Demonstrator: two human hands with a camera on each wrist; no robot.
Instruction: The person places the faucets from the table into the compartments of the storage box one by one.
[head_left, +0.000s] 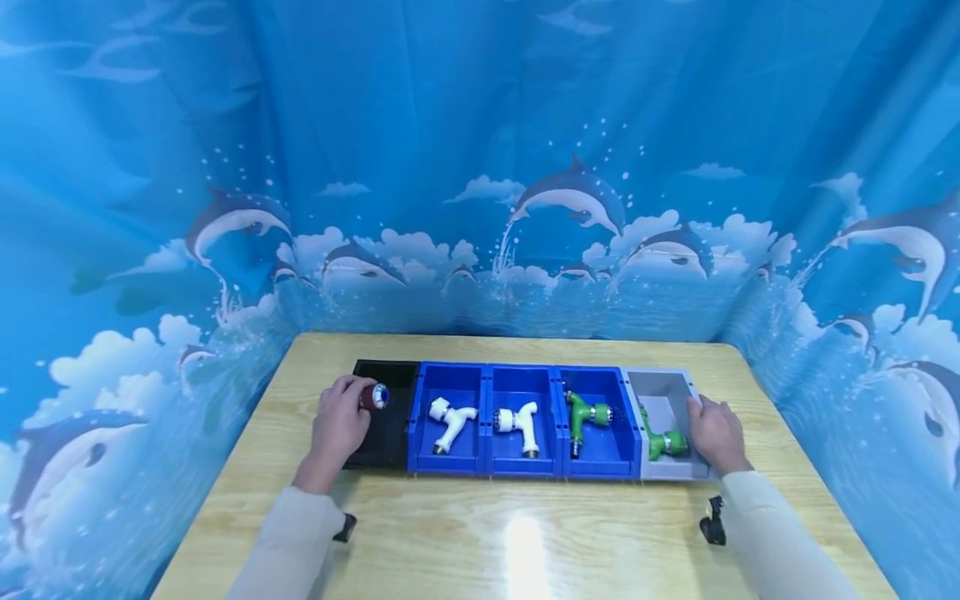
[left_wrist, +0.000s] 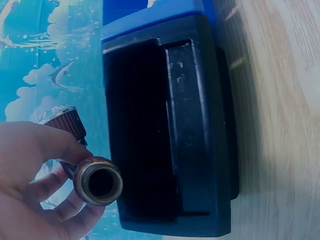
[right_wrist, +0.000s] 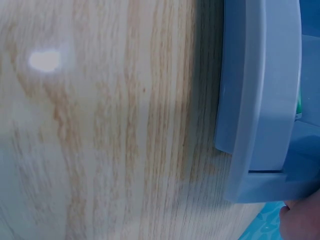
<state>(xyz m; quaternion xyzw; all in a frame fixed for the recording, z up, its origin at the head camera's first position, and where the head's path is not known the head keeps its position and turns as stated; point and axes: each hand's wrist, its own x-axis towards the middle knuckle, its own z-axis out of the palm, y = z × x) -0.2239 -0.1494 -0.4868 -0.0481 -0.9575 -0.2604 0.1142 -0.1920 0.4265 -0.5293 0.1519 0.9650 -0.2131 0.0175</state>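
Observation:
My left hand (head_left: 341, 421) grips a dark red-brown faucet (head_left: 366, 397) over the left side of the black bin (head_left: 384, 446). In the left wrist view the faucet's threaded open end (left_wrist: 100, 184) faces the camera, and its ribbed handle (left_wrist: 69, 122) shows above the thumb. My right hand (head_left: 718, 432) holds the right wall of the grey bin (head_left: 667, 383), fingers at its rim. A green faucet (head_left: 666, 443) lies inside that bin, partly hidden by its walls. Only a bit of my right hand (right_wrist: 302, 217) shows in the right wrist view, by the bin's corner.
Three blue bins stand between the black and grey ones in one row. Two hold white faucets (head_left: 452, 423) (head_left: 525, 427), the third a green faucet (head_left: 587, 415). Beneath is a wooden table (head_left: 420, 533), with a dolphin-print curtain (head_left: 480, 167) around its back and sides.

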